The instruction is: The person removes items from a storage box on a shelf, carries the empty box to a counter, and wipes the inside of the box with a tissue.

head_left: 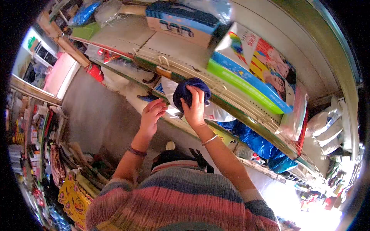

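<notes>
A rounded bundle of dark blue cloth, perhaps folded or rolled, is at the front edge of the shelving. My right hand is closed on it, with thumb and fingers pressed into the fabric. Just left of the cloth is my left hand, its fingers bent and drawn together toward the thumb. Whatever its fingertips may hold is too small to make out. White plastic shows behind the cloth, partly covered by it.
On the upper shelf are a blue box with pictures of cups and a stack of colourful boxes. A shiny blue bag lies on the shelf below. Packed goods line the left side, near a yellow patterned item.
</notes>
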